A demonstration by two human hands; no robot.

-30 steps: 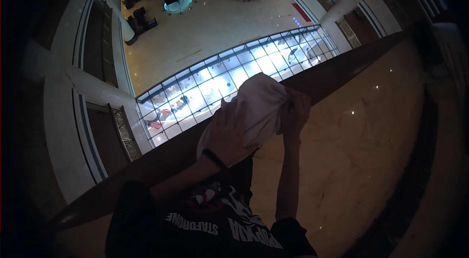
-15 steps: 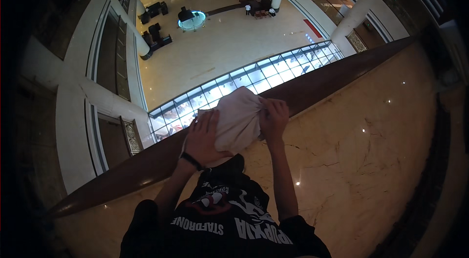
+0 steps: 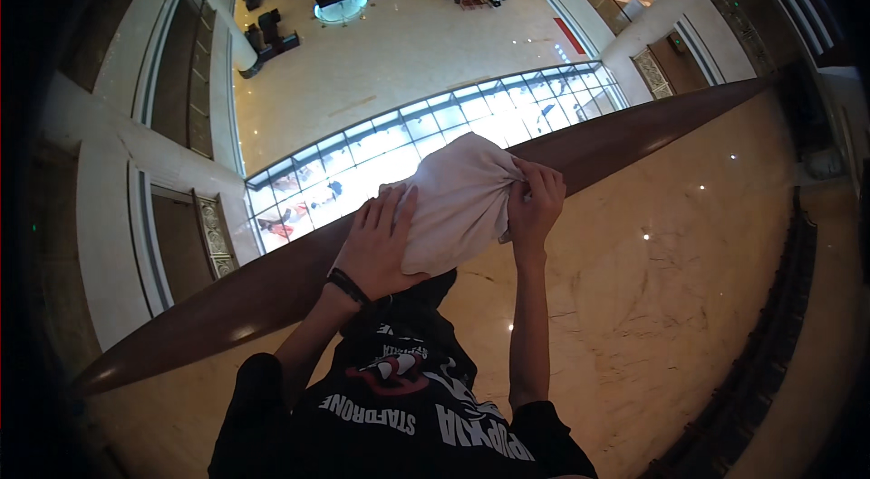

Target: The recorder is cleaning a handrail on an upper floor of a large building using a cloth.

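A pale, greyish cloth (image 3: 460, 198) lies bunched over the dark brown handrail (image 3: 625, 149) in front of me. My right hand (image 3: 536, 200) pinches a gathered fold at the cloth's right side, and creases run out from those fingertips. At the left, my left hand (image 3: 376, 239) rests flat on the cloth's edge with its fingers stretched out and the thumb apart. A black band (image 3: 348, 287) circles my left wrist. The part of the rail under the cloth is hidden.
Beyond the rail is a drop to a lower hall floor (image 3: 362, 71), with a bright gridded glass panel (image 3: 390, 139) below. A round lit display (image 3: 341, 5), dark seating (image 3: 272, 33) and small figures are down there. Shiny marble floor (image 3: 616, 280) lies on my side.
Both hands and the cloth have shifted slightly in view, the right hand a little up and to the right. The whole view has tilted a bit. The right hand's pinch stays on the cloth.
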